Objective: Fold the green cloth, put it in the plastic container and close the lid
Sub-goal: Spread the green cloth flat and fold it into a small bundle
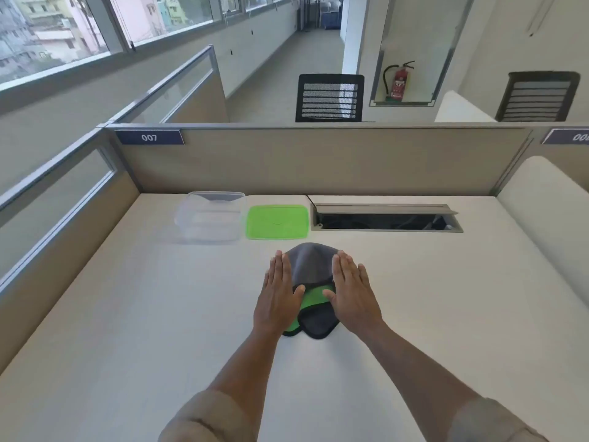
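Observation:
The cloth [310, 272], grey on one face and green on the other, lies folded on the white desk with a green strip showing near its front. My left hand [278, 295] rests flat on its left edge, fingers straight and together. On the cloth's right edge lies my right hand [352, 293], also flat. Neither hand grips anything. The clear plastic container [210, 216] stands without a lid at the back of the desk. Its green lid [277, 222] lies flat on the desk just to the right of it, beyond the cloth.
A grey cable tray slot [385, 218] with its flap up sits in the desk at the back right. Beige partition walls [302, 161] close off the desk at the back and left. A rounded white panel [548, 212] borders the right side.

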Action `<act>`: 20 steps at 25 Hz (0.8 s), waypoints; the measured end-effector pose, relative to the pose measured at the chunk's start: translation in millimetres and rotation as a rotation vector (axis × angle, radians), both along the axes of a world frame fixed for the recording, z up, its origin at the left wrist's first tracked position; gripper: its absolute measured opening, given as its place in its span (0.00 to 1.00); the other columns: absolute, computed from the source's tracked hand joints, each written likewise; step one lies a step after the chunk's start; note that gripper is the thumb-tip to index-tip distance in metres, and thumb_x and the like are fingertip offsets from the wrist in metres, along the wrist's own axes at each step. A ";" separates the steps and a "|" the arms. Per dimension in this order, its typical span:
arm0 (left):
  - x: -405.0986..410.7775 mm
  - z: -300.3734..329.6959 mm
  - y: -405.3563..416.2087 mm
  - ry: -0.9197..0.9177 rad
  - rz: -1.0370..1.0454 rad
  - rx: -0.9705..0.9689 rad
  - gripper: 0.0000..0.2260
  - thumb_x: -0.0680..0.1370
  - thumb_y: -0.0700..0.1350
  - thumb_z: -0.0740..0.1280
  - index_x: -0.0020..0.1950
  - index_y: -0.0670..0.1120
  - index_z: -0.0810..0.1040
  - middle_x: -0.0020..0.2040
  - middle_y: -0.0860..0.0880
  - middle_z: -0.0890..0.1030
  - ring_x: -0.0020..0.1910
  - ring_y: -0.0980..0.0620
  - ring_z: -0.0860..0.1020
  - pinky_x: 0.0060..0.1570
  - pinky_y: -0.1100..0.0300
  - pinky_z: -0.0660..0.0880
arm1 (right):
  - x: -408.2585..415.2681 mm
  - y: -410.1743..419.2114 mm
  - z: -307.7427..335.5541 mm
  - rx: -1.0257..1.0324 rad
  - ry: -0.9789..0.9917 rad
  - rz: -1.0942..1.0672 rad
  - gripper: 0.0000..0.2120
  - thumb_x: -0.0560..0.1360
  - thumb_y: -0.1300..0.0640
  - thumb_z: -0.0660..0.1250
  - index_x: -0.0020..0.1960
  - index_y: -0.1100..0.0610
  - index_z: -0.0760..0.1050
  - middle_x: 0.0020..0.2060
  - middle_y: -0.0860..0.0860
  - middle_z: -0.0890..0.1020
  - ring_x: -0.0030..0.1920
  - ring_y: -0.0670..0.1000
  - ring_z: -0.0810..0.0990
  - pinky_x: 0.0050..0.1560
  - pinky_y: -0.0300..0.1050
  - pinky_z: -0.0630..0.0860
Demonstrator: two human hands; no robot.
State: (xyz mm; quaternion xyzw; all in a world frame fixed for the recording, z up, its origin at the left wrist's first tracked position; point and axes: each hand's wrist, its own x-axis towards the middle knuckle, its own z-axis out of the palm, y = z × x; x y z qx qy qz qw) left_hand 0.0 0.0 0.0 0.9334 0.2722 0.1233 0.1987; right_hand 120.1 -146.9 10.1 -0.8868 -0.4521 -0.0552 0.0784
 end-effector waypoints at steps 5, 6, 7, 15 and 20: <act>4.3 -9.3 -1.7 0.066 -0.002 0.000 0.38 0.80 0.49 0.63 0.80 0.41 0.43 0.81 0.44 0.43 0.80 0.48 0.42 0.78 0.54 0.46 | 8.0 -0.4 -3.7 -0.028 0.004 -0.033 0.36 0.80 0.45 0.60 0.79 0.62 0.50 0.78 0.59 0.55 0.78 0.59 0.53 0.77 0.59 0.53; 4.4 -10.5 -1.3 0.086 -0.007 0.017 0.38 0.79 0.48 0.64 0.80 0.41 0.43 0.81 0.43 0.45 0.80 0.47 0.42 0.78 0.54 0.47 | 10.6 -1.7 -4.6 -0.042 0.016 -0.051 0.35 0.80 0.46 0.61 0.79 0.61 0.51 0.78 0.59 0.55 0.78 0.60 0.54 0.77 0.60 0.54; 4.4 -11.9 0.5 0.104 -0.008 0.030 0.37 0.79 0.46 0.64 0.80 0.40 0.45 0.81 0.43 0.46 0.80 0.47 0.43 0.78 0.54 0.48 | 13.4 -3.9 -5.8 -0.054 0.019 -0.071 0.34 0.80 0.48 0.61 0.79 0.61 0.52 0.78 0.60 0.56 0.77 0.61 0.56 0.76 0.60 0.56; 2.7 -14.2 7.0 0.109 0.100 0.060 0.14 0.76 0.32 0.59 0.59 0.42 0.76 0.73 0.45 0.71 0.71 0.43 0.69 0.57 0.50 0.75 | 21.2 -13.8 -8.9 0.024 0.053 -0.187 0.22 0.78 0.63 0.62 0.71 0.61 0.65 0.68 0.57 0.73 0.57 0.58 0.78 0.53 0.51 0.77; -3.1 -7.0 6.9 0.108 0.173 0.013 0.08 0.75 0.36 0.57 0.41 0.48 0.66 0.43 0.48 0.79 0.36 0.45 0.72 0.34 0.54 0.65 | 21.8 -17.8 -9.7 0.048 0.111 -0.282 0.17 0.79 0.52 0.63 0.65 0.58 0.68 0.57 0.53 0.78 0.49 0.57 0.79 0.46 0.51 0.75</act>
